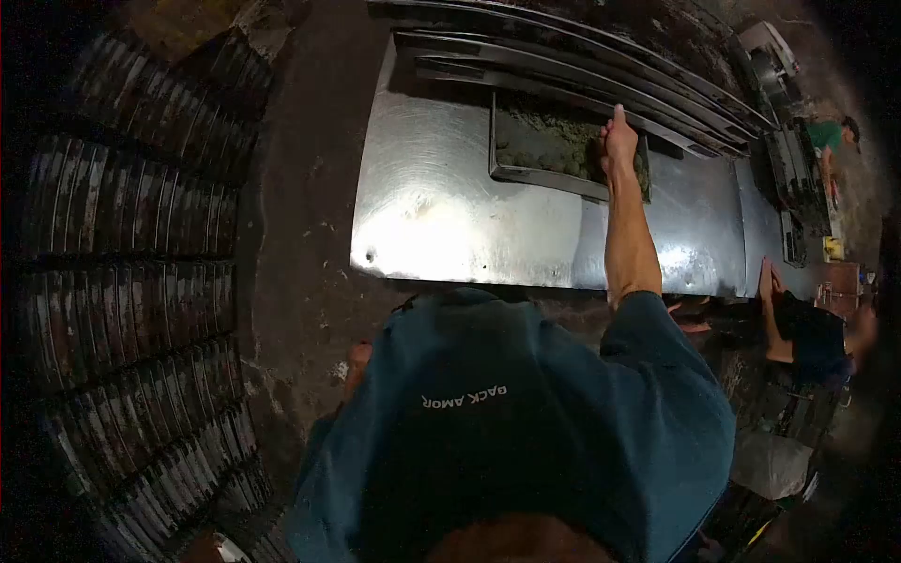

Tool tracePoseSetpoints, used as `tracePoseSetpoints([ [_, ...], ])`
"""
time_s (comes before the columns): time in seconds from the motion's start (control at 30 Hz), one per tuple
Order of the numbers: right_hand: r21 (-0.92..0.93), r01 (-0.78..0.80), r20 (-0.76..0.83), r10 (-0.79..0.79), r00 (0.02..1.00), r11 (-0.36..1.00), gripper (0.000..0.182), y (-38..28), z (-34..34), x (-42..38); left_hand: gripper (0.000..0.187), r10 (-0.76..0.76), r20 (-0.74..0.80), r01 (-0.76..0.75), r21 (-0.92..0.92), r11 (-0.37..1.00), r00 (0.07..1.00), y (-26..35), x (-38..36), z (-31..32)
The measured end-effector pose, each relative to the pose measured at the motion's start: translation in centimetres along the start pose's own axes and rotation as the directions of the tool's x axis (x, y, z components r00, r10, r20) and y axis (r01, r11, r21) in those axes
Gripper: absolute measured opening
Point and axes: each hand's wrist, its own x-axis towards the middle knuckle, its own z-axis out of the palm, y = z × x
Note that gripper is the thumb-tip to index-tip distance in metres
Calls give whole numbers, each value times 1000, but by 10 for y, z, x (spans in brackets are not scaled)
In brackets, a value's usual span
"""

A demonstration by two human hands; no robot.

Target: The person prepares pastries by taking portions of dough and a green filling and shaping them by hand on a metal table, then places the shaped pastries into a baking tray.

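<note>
My right hand [619, 145] is stretched forward over the right part of a shallow metal tray [549, 178]. Its fingers are curled closed with the thumb on top, and whatever is inside them, if anything, is hidden. Greenish crumbly stuff [563, 125] and rounded lumps [535, 159] of the same colour lie in the tray. The tray rests on a shiny metal table [422, 225]. Low beside my body, my left hand [359, 354] shows only in small part, away from the table; its fingers cannot be made out.
Long metal shelf edges [582, 70] run along the table's back. Racks of dark upright trays [131, 197] fill the left side. At the right, one person in dark clothes [812, 338] has hands near the table end, and another in green [826, 136] is farther off.
</note>
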Motion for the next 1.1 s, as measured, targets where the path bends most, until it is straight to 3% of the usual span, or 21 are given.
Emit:
tracePoseSetpoints([
  [0.03,-10,6,-10,-6,1000,1000,32,-6,-1,-7,12,-61,38,58,73,996,997,0,8,-5],
  [0.1,131,-71,321,25,947,989,29,-15,-1,-22,12,-196,91,170,233,958,976,2,-20,-1],
  [0.17,151,32,360,-85,929,988,35,-2,-20,-8,12,-253,95,212,315,925,963,5,0,-4],
  [0.23,416,-96,351,-62,934,904,34,3,-36,4,11,-146,29,148,-66,987,989,7,23,-7],
  [0.3,504,-144,335,-39,942,851,32,4,-33,-2,10,-64,-59,33,-424,905,996,19,38,-11],
  [0.37,405,-160,231,68,971,900,32,8,-28,-1,10,-19,-156,-100,-715,692,988,31,72,-31],
  [0.43,349,-177,295,72,953,920,37,8,-24,-4,9,-16,-247,-223,-899,377,969,22,33,-16],
  [0.47,246,-119,222,64,973,962,39,4,-19,-9,9,-31,-285,-274,-942,195,958,41,85,-31],
  [0.53,8,22,55,-22,998,1000,43,4,-9,-12,8,-90,-345,-356,-916,-184,934,46,92,-33],
  [0.6,-14,23,108,-22,994,1000,40,-1,-12,-17,8,-176,-383,-415,-739,-531,907,14,-1,5],
  [0.63,-31,32,163,-27,986,999,37,-7,-12,-23,8,-225,-391,-432,-600,-673,893,16,-1,4],
  [0.7,6,28,226,-29,974,1000,28,-11,-13,-32,8,-225,-339,-381,-520,-764,914,17,0,5],
  [0.8,303,-135,293,43,955,943,28,-6,-27,-29,11,-182,-196,-225,-225,-948,963,24,-4,-26],
  [0.87,292,-171,327,70,942,941,30,0,-25,-24,12,-153,-154,-171,-114,-979,976,42,-17,-70],
  [0.9,281,-210,358,101,928,936,31,6,-23,-23,13,-46,3,-46,-66,-997,999,38,-17,-71],
  [0.93,81,-156,310,123,943,984,35,11,-15,-18,14,72,155,72,4,-997,985,36,-18,-70],
  [0.97,-90,-130,295,151,944,987,35,14,-11,-13,14,70,162,70,4,-998,984,36,-19,-67],
  [1.0,-276,-34,262,109,959,961,34,18,3,-10,14,33,88,43,-115,-992,996,44,6,-77],
  [1.03,-454,61,245,59,968,889,34,23,18,-7,13,1,10,3,-229,-973,1000,25,-97,-54],
  [1.07,-457,55,256,72,964,888,34,25,32,-10,13,-23,-71,-46,-336,-941,997,15,0,-21],
  [1.1,-585,248,403,11,915,772,35,27,45,-12,13,-38,-155,-104,-437,-893,987,12,18,-9],
])
